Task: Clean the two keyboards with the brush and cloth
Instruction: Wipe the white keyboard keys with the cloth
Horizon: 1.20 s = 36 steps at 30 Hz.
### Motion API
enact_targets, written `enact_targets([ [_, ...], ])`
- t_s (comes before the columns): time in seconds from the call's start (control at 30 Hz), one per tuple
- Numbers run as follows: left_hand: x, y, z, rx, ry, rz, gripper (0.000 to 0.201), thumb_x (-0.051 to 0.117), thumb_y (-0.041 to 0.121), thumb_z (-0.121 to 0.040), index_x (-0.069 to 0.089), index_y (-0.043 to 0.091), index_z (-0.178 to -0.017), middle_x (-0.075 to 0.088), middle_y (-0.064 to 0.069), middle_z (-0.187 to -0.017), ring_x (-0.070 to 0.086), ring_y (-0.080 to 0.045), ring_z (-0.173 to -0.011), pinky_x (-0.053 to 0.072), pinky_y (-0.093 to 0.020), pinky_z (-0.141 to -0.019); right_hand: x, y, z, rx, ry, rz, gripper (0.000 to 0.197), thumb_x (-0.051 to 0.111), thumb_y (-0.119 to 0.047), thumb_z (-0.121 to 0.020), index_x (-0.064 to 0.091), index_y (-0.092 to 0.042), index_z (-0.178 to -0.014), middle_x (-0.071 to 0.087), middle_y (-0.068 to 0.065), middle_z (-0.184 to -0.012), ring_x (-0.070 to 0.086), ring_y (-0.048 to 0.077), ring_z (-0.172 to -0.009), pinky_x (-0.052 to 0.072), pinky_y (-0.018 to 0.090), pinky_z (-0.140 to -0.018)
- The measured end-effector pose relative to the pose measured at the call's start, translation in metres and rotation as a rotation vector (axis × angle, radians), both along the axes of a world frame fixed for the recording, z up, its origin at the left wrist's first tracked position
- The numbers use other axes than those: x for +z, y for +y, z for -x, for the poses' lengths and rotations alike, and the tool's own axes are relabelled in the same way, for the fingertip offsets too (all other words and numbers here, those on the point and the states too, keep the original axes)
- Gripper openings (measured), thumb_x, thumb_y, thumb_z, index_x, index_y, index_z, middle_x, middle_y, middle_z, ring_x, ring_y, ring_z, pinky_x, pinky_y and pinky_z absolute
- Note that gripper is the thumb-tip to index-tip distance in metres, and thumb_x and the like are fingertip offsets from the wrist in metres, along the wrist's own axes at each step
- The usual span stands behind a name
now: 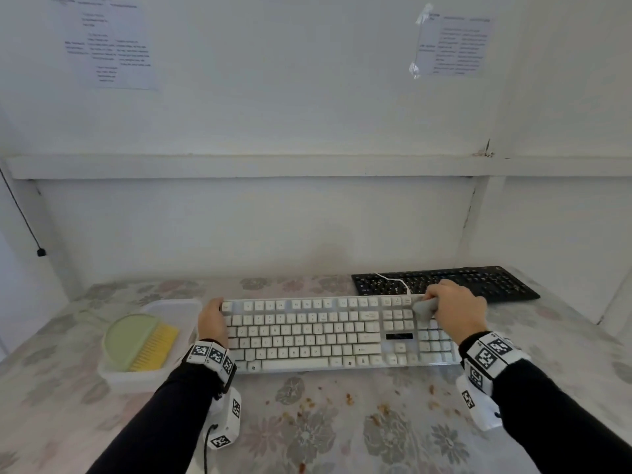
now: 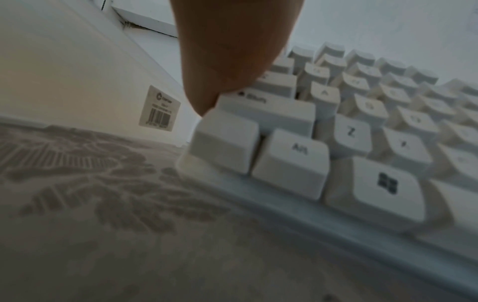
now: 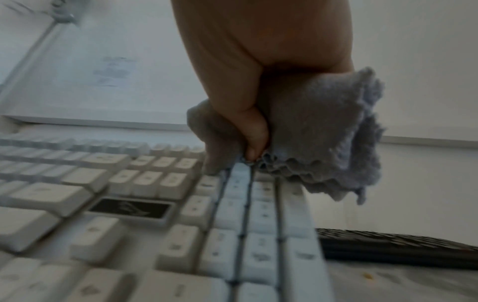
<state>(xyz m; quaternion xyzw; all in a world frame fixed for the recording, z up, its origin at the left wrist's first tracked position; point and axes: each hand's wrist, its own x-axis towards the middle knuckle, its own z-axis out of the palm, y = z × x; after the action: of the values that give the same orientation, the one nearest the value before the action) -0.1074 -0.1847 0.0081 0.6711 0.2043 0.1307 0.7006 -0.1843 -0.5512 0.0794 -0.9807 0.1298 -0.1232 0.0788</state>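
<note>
The white keyboard (image 1: 337, 333) lies across the lower middle of the head view, long axis left to right. At its right end the right hand (image 1: 456, 311) clenches a bunched grey cloth (image 3: 320, 130) against the top of the number pad. The left hand (image 1: 212, 319) rests curled over the keyboard's left edge, steadying it. The black keyboard (image 1: 444, 283) sits just behind, right of centre, nearer the right hand. The brush (image 1: 142, 342) lies in a plastic tray (image 1: 184, 307) at lower left. Crumbs (image 1: 349, 400) dot the flowered tablecloth (image 1: 51, 388).
</note>
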Motion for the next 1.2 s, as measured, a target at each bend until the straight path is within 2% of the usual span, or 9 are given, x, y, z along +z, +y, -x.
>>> enact_targets([
  [0.17, -0.002, 0.001, -0.001, 0.004, -0.014, -0.004, 0.031, 0.035, 0.03, -0.097, 0.053, 0.01, -0.081, 0.058, -0.019, -0.083, 0.056, -0.029, -0.079, 0.048, -0.044, -0.083, 0.006, -0.024, 0.009, -0.219, -0.005, -0.071, 0.019, 0.048, -0.013, -0.088, 0.059, -0.022, -0.101, 0.051, 0.004, -0.11, 0.047, 0.029, -0.106, 0.043, 0.044, -0.089],
  [0.27, 0.001, 0.0, 0.001, 0.012, -0.002, 0.008, 0.033, 0.035, 0.03, -0.097, 0.052, 0.012, -0.076, 0.058, -0.018, -0.081, 0.057, -0.03, -0.078, 0.049, -0.043, -0.082, 0.014, -0.017, 0.009, -0.221, -0.061, -0.134, 0.024, 0.053, -0.017, -0.085, 0.056, -0.019, -0.109, 0.05, 0.008, -0.118, 0.048, 0.03, -0.107, 0.043, 0.046, -0.092],
  [0.5, -0.001, 0.002, 0.001, -0.018, 0.048, 0.138, 0.031, 0.037, 0.038, -0.091, 0.051, 0.017, -0.073, 0.056, -0.012, -0.068, 0.059, -0.029, -0.068, 0.051, -0.041, -0.073, 0.035, 0.097, -0.012, 0.319, -0.208, -0.228, 0.024, 0.057, -0.012, -0.085, 0.062, -0.022, -0.107, 0.062, -0.004, -0.103, 0.055, 0.012, -0.087, 0.042, 0.022, -0.07],
  [0.7, -0.001, 0.007, -0.001, -0.048, 0.027, 0.112, 0.03, 0.041, 0.031, -0.094, 0.054, 0.014, -0.072, 0.058, -0.016, -0.081, 0.057, -0.028, -0.081, 0.047, -0.041, -0.082, 0.022, 0.215, -0.021, 0.683, -0.131, -0.186, 0.021, 0.057, -0.013, -0.085, 0.066, -0.019, -0.103, 0.064, 0.0, -0.101, 0.058, 0.018, -0.094, 0.046, 0.027, -0.074],
  [0.8, 0.002, 0.009, 0.002, -0.162, -0.005, -0.086, 0.017, 0.053, 0.02, -0.09, 0.058, 0.007, -0.099, 0.053, -0.012, -0.099, 0.049, -0.022, -0.095, 0.043, -0.039, -0.089, 0.003, 0.255, -0.021, 0.746, -0.061, -0.063, 0.027, 0.054, -0.01, -0.085, 0.065, -0.018, -0.108, 0.063, 0.004, -0.103, 0.058, 0.024, -0.096, 0.049, 0.035, -0.075],
  [0.87, 0.004, 0.01, 0.003, -0.195, 0.063, -0.096, 0.015, 0.052, 0.005, -0.093, 0.053, 0.017, -0.101, 0.051, -0.007, -0.103, 0.049, -0.018, -0.096, 0.045, -0.039, -0.095, -0.009, 0.266, -0.021, 0.744, -0.028, 0.007, 0.031, 0.05, -0.007, -0.087, 0.061, -0.016, -0.115, 0.06, 0.007, -0.107, 0.056, 0.027, -0.099, 0.047, 0.035, -0.074],
  [0.93, 0.006, 0.013, 0.003, -0.182, 0.038, -0.065, 0.024, 0.046, 0.004, -0.095, 0.05, 0.02, -0.078, 0.054, -0.01, -0.087, 0.056, -0.017, -0.079, 0.05, -0.033, -0.085, -0.017, 0.266, -0.021, 0.73, -0.017, 0.021, 0.03, 0.047, -0.006, -0.089, 0.057, -0.013, -0.116, 0.056, 0.009, -0.11, 0.054, 0.028, -0.103, 0.041, 0.033, -0.071],
  [1.03, 0.006, 0.011, 0.001, -0.092, 0.019, 0.139, 0.035, 0.039, 0.015, -0.097, 0.043, 0.012, -0.062, 0.045, -0.009, -0.059, 0.049, -0.012, -0.042, 0.043, -0.019, -0.046, -0.02, 0.256, -0.021, 0.722, -0.013, 0.05, 0.027, 0.045, -0.008, -0.091, 0.06, -0.014, -0.113, 0.055, 0.008, -0.11, 0.052, 0.027, -0.105, 0.037, 0.033, -0.068],
  [1.2, -0.013, 0.011, -0.008, -0.073, 0.045, 0.238, 0.026, 0.049, 0.04, -0.076, 0.054, 0.015, -0.072, 0.053, -0.013, -0.074, 0.052, -0.026, -0.069, 0.044, -0.04, -0.072, -0.02, 0.229, -0.023, 0.685, 0.007, 0.027, 0.026, 0.052, -0.008, -0.087, 0.062, -0.019, -0.108, 0.055, 0.002, -0.107, 0.053, 0.024, -0.103, 0.041, 0.032, -0.071],
])
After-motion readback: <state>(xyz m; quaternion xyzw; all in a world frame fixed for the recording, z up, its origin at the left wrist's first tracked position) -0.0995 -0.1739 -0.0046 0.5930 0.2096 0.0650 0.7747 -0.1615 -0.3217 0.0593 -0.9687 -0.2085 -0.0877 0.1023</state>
